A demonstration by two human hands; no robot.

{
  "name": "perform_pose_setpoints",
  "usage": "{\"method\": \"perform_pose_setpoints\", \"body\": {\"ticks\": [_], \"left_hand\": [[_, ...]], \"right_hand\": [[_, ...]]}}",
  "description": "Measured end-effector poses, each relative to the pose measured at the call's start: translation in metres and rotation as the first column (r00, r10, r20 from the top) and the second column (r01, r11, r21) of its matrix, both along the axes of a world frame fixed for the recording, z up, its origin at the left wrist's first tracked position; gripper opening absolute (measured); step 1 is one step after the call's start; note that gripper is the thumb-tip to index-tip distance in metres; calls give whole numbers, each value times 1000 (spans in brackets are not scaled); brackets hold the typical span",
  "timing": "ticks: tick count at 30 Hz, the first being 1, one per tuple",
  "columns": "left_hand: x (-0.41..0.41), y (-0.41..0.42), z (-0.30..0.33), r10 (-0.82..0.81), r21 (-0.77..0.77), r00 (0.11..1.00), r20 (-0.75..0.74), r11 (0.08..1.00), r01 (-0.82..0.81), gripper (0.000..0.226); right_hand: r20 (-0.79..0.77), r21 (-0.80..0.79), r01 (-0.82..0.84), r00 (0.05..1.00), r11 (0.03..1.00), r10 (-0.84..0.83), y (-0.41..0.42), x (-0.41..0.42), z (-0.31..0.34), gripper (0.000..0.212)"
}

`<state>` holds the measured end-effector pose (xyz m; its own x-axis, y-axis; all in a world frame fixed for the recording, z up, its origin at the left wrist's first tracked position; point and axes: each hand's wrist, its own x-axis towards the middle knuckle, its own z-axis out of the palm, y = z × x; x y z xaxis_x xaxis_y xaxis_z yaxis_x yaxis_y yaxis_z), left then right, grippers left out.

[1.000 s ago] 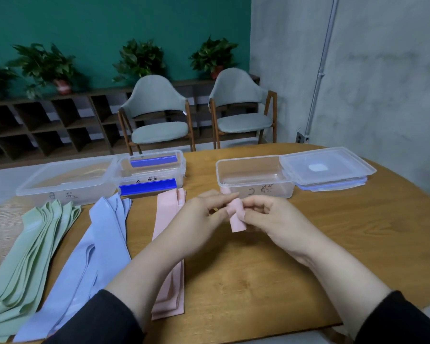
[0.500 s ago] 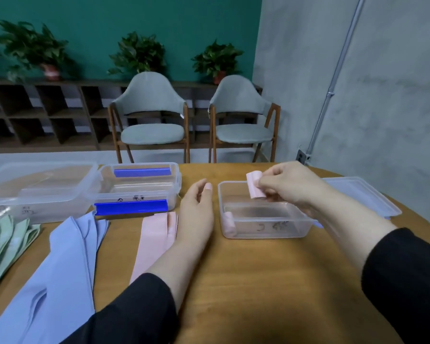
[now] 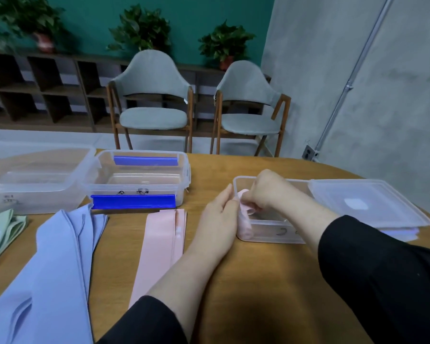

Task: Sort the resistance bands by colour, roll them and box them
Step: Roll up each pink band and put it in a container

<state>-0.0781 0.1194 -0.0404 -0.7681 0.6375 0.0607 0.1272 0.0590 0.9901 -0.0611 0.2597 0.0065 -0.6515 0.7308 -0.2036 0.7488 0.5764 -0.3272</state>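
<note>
The fingertips of the right hand [image 3: 266, 192] are hidden behind its own knuckles inside the clear box [image 3: 271, 234]; the fingers are curled over a pink roll [image 3: 243, 198] at the box's left wall, but the grip itself cannot be made out fully. A second pink roll [image 3: 245, 228] is seen blurred through the box's near-left corner. The marks on the box fronts cannot be read. The green bands [image 3: 3, 229] are cut off by the left edge of the frame, and the blue bands [image 3: 47, 269] by the bottom edge. How many bands lie in each pile cannot be counted.

The left hand [image 3: 219, 222] is held with straight fingers against the outside of the box's left wall, nothing being gripped.

The table [image 3: 233, 294] is round and wooden. Behind it, a teal wall, a grey concrete wall with a pipe, a low shelf, two chairs [image 3: 154, 95] and three potted plants [image 3: 142, 31] are seen.

Three clear boxes are counted: the one near the right edge, a blue-clipped box [image 3: 139, 180] at the far middle, and a third box [image 3: 35, 175] at the far left. One lid [image 3: 368, 202] lies beside the right box. Flat pink bands [image 3: 159, 249] lie between the blue bands and the left forearm.
</note>
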Motion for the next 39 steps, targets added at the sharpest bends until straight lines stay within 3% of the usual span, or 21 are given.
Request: {"method": "perform_pose_setpoints", "body": {"ticks": [5,9,13,16,18,34,37,39], "left_hand": [[-3,2,-6,-44,-35,998,-46,998,43,40],[-5,2,-6,-63,-30,996,-64,998,62,40],[-4,-1,-5,-84,-37,994,-64,996,81,40],[-4,-2,-3,-92,-48,993,-67,995,89,41],[-5,-1,-3,-94,-52,993,-77,995,90,38],[-1,-4,2,-2,-49,997,-76,999,-1,44],[1,-6,2,142,30,977,-162,990,-139,32],[3,-10,2,285,159,933,-221,954,-254,24]], "right_hand": [[14,49,9,1000,999,-10,-9,-5,1,16],[49,68,-16,999,998,13,-6,-10,-4,31],[-20,-102,-27,999,994,25,3,-6,-8,28],[-138,-338,26,987,941,-77,6,3,-6,21],[-175,-399,21,980,917,-99,8,7,-6,17],[-109,-221,-30,994,975,6,6,11,1,27],[-141,-148,-62,989,987,41,10,14,2,30],[-193,-8,-94,977,996,91,8,21,7,36]]}}
